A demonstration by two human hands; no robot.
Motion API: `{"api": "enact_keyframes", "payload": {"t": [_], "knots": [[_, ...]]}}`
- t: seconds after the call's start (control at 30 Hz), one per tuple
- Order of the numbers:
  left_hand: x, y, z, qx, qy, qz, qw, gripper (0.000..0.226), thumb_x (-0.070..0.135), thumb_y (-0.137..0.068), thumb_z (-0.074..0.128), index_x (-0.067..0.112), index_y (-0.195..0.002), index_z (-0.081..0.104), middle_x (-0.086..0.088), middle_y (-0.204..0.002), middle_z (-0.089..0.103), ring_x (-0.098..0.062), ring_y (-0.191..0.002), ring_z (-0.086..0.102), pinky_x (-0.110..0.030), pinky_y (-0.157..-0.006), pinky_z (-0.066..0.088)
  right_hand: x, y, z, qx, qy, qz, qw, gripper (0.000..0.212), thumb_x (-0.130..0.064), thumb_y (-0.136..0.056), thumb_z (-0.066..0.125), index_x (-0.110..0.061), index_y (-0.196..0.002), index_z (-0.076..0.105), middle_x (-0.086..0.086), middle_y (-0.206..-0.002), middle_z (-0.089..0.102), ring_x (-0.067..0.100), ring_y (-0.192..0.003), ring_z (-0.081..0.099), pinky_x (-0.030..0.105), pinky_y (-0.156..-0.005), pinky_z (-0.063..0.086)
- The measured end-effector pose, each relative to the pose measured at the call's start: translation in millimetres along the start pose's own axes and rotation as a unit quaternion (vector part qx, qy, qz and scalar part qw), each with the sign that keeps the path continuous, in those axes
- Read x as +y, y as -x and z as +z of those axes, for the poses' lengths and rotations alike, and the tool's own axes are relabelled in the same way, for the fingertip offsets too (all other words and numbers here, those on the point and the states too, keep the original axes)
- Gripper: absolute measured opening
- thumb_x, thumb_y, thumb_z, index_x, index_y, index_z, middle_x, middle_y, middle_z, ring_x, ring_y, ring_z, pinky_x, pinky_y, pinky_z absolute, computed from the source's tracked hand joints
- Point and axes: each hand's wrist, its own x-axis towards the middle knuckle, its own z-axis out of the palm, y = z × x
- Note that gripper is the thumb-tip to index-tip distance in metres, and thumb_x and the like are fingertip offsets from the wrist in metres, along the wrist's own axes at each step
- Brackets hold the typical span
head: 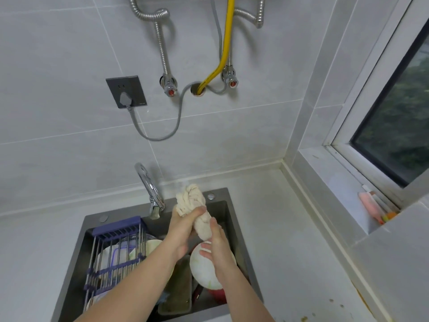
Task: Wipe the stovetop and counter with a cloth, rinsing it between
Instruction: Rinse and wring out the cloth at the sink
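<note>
Wringing was under way above the dark sink (228, 219): 2 bare hands gripped a pale, twisted cloth (195, 210) just right of the chrome tap (149, 189). The left hand (183, 226) had its fingers curled tight round the cloth's middle, below a bunched, wrinkled upper end. The right hand (217, 246) clasped the lower end, fingers wrapped together round it. The cloth looked soft and rope-like where twisted, and it hung apart from the dishes beneath.

Inside the sink lay a round white bowl (203, 268), partly under the right hand, and a rectangular tray (178, 296) with a brownish film. A wire rack (116, 254) with blue plastic ends spanned the sink's left half, over pale plates.

On the grey tiled wall (58, 77) hung a dark square socket (126, 91) with a grey plug; its small lettering was too blurred to read. Ribbed metal hoses (160, 43) met 2 valves with red caps, and a smooth yellow hose (226, 38) entered a wall hole. Pale counter (278, 240) at right showed brown spots near its front edge. Pink and orange items (376, 208) lay on the window ledge.
</note>
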Motion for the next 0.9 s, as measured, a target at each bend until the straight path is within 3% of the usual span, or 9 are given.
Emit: {"api": "enact_keyframes", "payload": {"t": [0.13,0.23,0.3,0.47,0.6,0.67,0.73,0.8,0.9], "knots": [[-1.7,8.1,-4.1,-0.027,0.008,-0.023,0.999,0.056,0.023,-0.083,0.084,0.018,-0.134,0.062,-0.008,-0.118,0.077,-0.025,-0.107,0.075,-0.037,-0.083,0.062,-21.9,-3.0,-9.2,0.019,-0.019,-0.015,1.000,0.052,-0.067,-0.100,0.050,-0.030,-0.134,0.063,-0.004,-0.122,0.071,0.015,-0.112,0.069,0.035,-0.092,0.060],[1.4,10.5,-12.9,-0.015,-0.060,-0.040,0.997,0.083,0.059,-0.066,0.089,0.021,-0.135,0.065,0.001,-0.123,0.076,-0.024,-0.122,0.067,-0.044,-0.112,0.046,-26.7,-3.6,-3.2,0.000,-0.012,-0.025,1.000,0.049,-0.065,-0.095,0.061,-0.027,-0.126,0.067,0.000,-0.118,0.075,0.017,-0.108,0.072,0.035,-0.089,0.062],[1.5,10.8,-22.3,-0.044,-0.054,-0.093,0.993,0.086,0.073,-0.070,0.081,0.026,-0.140,0.063,0.001,-0.132,0.072,-0.024,-0.132,0.060,-0.051,-0.122,0.032,-26.6,-2.1,4.9,0.000,-0.030,-0.044,0.999,0.039,-0.054,-0.097,0.066,-0.022,-0.119,0.069,0.003,-0.113,0.077,0.021,-0.106,0.073,0.037,-0.091,0.060],[-1.5,18.0,-30.4,-0.146,0.071,-0.192,0.968,0.068,0.068,-0.096,0.051,0.022,-0.146,0.059,-0.015,-0.150,0.057,-0.040,-0.146,0.042,-0.061,-0.125,0.019,-35.8,-2.3,5.8,-0.053,-0.067,-0.024,0.996,0.030,-0.028,-0.099,0.057,-0.009,-0.110,0.077,0.014,-0.108,0.078,0.029,-0.102,0.073,0.037,-0.074,0.058],[0.2,20.1,-17.5,-0.095,0.144,-0.140,0.975,0.067,0.047,-0.088,0.070,0.010,-0.142,0.058,-0.018,-0.139,0.064,-0.034,-0.130,0.060,-0.054,-0.117,0.039,-40.7,-8.4,-2.1,-0.097,-0.077,0.022,0.992,0.035,-0.028,-0.102,0.053,-0.008,-0.118,0.077,0.015,-0.115,0.077,0.032,-0.113,0.071,0.045,-0.095,0.057],[3.9,17.4,-10.5,-0.063,0.137,-0.124,0.981,0.050,0.036,-0.091,0.075,0.006,-0.130,0.066,-0.019,-0.126,0.070,-0.033,-0.115,0.067,-0.052,-0.107,0.049,-42.6,-6.2,-1.9,-0.092,-0.020,0.022,0.995,0.036,-0.035,-0.103,0.052,-0.014,-0.118,0.077,0.012,-0.111,0.078,0.026,-0.104,0.073,0.038,-0.080,0.059],[6.7,12.1,-5.2,-0.007,0.115,-0.106,0.988,0.039,0.026,-0.091,0.075,0.009,-0.126,0.069,-0.018,-0.121,0.073,-0.035,-0.111,0.070,-0.052,-0.094,0.057,-38.1,-4.3,-2.9,-0.050,0.091,-0.041,0.994,0.038,-0.046,-0.104,0.049,-0.019,-0.117,0.073,0.008,-0.109,0.077,0.017,-0.094,0.073,0.034,-0.067,0.060],[7.1,3.9,-3.0,0.041,0.107,-0.072,0.991,0.044,0.018,-0.087,0.079,0.009,-0.129,0.068,-0.017,-0.122,0.073,-0.037,-0.114,0.070,-0.050,-0.091,0.060,-23.5,1.3,-9.6,0.021,0.210,-0.168,0.963,0.036,-0.052,-0.103,0.047,-0.029,-0.127,0.059,-0.002,-0.127,0.068,0.007,-0.104,0.067,0.030,-0.080,0.061],[9.1,-2.2,1.9,0.122,0.112,-0.044,0.985,0.049,0.013,-0.081,0.085,0.008,-0.126,0.068,-0.017,-0.113,0.077,-0.034,-0.105,0.074,-0.046,-0.085,0.062,1.8,14.1,-14.0,0.063,0.395,-0.341,0.851,0.057,-0.040,-0.102,0.050,-0.039,-0.156,0.032,-0.017,-0.159,0.031,-0.005,-0.133,0.041,0.010,-0.102,0.037]]}}
